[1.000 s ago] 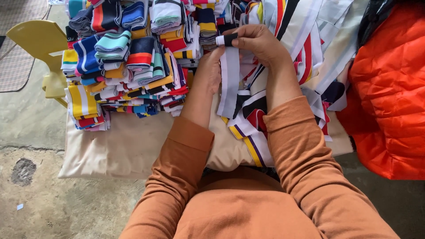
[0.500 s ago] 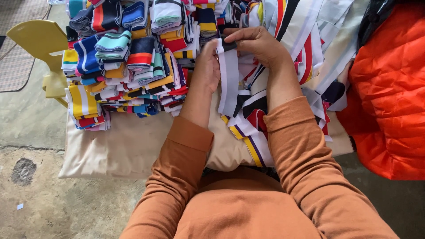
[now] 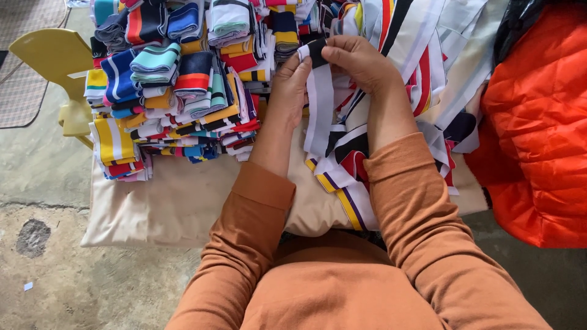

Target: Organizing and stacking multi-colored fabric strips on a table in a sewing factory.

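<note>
A white knitted strip with a black end (image 3: 319,104) hangs between both hands over a beige cloth (image 3: 177,201). My left hand (image 3: 291,82) grips its left edge near the top. My right hand (image 3: 358,60) pinches the black top end from the right. Below the hands lie loose striped strips (image 3: 348,165) in white, black, red and yellow. Orange sleeves cover both forearms.
A big heap of folded striped knit bands (image 3: 177,85) fills the left of the cloth. More loose strips (image 3: 428,55) spread at the upper right. An orange padded jacket (image 3: 538,134) lies at the right. A yellow plastic chair (image 3: 52,58) stands at the left on concrete floor.
Both hands have slid slightly along the white strip and brought its black end up between the fingers; the heaps have not moved.
</note>
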